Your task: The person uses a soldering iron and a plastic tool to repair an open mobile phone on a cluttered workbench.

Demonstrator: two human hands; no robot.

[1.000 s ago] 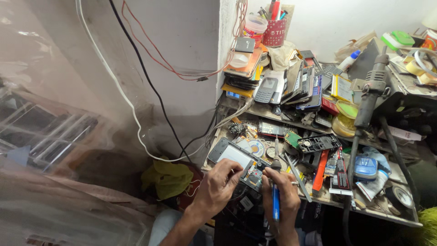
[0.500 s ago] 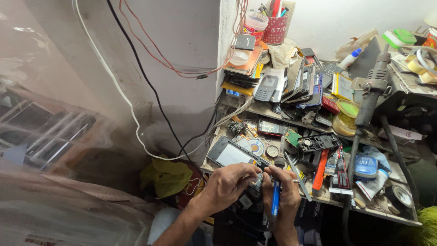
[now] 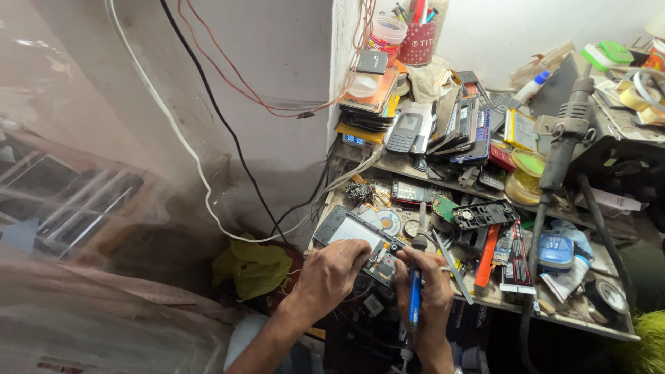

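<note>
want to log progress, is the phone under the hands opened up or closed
Opened up: the phone lies with circuit parts bare at the end the left hand steadies.

Two hands [image 3: 332, 273]; one opened phone [image 3: 360, 239]; one blue-handled iron [image 3: 415, 291]; two cups [image 3: 385, 31].

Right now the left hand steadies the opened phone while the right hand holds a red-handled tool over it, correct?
Not quite. In the head view the tool in the right hand has a blue handle, not red. The left hand does steady the opened phone.
</note>
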